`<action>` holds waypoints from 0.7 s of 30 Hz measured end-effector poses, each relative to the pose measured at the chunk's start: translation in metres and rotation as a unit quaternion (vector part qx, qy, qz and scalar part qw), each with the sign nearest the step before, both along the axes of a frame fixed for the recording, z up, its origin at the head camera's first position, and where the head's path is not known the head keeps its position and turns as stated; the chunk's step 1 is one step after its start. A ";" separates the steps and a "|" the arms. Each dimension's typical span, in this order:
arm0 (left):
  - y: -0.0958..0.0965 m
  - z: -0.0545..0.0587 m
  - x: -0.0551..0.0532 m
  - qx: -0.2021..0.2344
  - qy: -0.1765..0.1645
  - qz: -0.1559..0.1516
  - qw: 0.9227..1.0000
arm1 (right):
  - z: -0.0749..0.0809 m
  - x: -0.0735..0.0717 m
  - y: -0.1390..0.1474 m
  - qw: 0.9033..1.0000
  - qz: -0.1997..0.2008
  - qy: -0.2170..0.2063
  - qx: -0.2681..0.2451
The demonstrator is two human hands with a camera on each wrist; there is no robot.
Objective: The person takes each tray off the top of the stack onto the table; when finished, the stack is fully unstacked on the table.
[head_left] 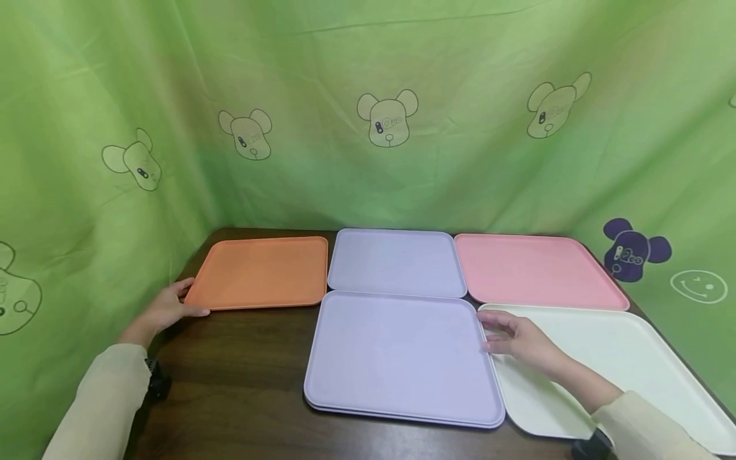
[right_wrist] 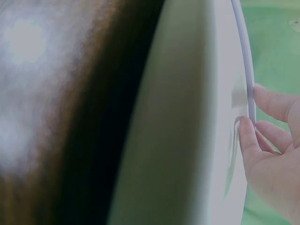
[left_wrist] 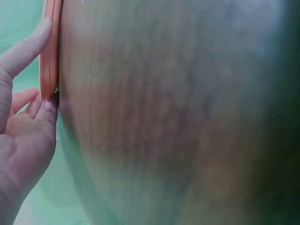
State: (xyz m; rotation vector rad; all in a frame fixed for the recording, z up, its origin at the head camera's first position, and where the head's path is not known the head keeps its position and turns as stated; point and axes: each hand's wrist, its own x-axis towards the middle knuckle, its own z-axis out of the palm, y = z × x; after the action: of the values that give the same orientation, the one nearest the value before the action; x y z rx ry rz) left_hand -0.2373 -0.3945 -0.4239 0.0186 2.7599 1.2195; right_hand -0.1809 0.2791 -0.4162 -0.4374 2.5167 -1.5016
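Observation:
At the far left lies an orange tray. My left hand is at its near left corner, the thumb along the front edge and the fingers by the left side. In the left wrist view the thumb and fingertips touch the orange rim. Two lavender trays, or a thin stack, lie in the front middle, the top lavender tray showing a doubled front edge. My right hand touches their right edge with extended fingertips, above a white tray. The lavender rim also appears beside those fingers.
Behind the front lavender tray lies another lavender tray, with a pink tray to its right. All rest on a dark wooden table. A green curtain with bear prints hangs behind and at both sides.

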 end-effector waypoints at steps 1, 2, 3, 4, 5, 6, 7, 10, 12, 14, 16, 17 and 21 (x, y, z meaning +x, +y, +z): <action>0.000 -0.001 0.000 0.000 0.002 0.001 1.000 | 0.000 0.000 0.000 1.000 0.000 0.001 0.002; 0.000 -0.001 0.000 0.001 0.004 0.003 1.000 | -0.001 0.000 0.000 1.000 0.002 0.001 0.001; 0.000 -0.002 -0.001 0.000 0.006 0.004 1.000 | -0.002 -0.001 0.001 1.000 0.001 -0.002 -0.002; 0.000 -0.002 -0.001 0.000 0.007 0.006 1.000 | -0.002 -0.001 0.001 1.000 0.002 -0.002 -0.003; 0.000 -0.002 -0.001 0.001 0.008 0.008 1.000 | -0.002 -0.001 0.001 1.000 0.002 -0.002 -0.005; -0.001 -0.002 -0.002 0.001 0.008 0.011 1.000 | -0.001 -0.001 0.001 1.000 0.004 -0.002 -0.007; 0.000 -0.002 -0.003 0.003 0.009 0.013 1.000 | -0.001 -0.001 0.001 1.000 0.005 -0.001 -0.009; 0.001 -0.003 -0.006 0.005 0.013 0.018 1.000 | 0.001 0.001 -0.001 1.000 0.006 0.004 -0.007; 0.001 -0.003 -0.008 0.004 0.017 0.022 1.000 | 0.001 0.001 -0.001 1.000 0.005 0.006 -0.005; 0.003 -0.003 -0.010 0.000 0.022 0.028 0.999 | 0.001 0.001 -0.001 1.000 0.000 0.006 -0.003; 0.004 -0.002 -0.013 -0.002 0.025 0.034 0.999 | 0.001 0.001 -0.001 1.000 0.002 0.004 -0.005; 0.005 -0.002 -0.014 -0.001 0.025 0.038 0.999 | 0.001 0.001 -0.001 1.000 0.003 0.004 -0.004; 0.008 -0.001 -0.017 -0.001 0.027 0.046 0.999 | 0.001 0.000 -0.001 1.000 0.007 0.001 -0.007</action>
State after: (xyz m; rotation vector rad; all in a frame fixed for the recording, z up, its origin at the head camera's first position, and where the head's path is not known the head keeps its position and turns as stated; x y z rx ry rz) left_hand -0.2546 -0.3864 -0.4248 -0.0789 2.8365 1.2573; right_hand -0.1806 0.2784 -0.4156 -0.4573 2.5000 -1.5159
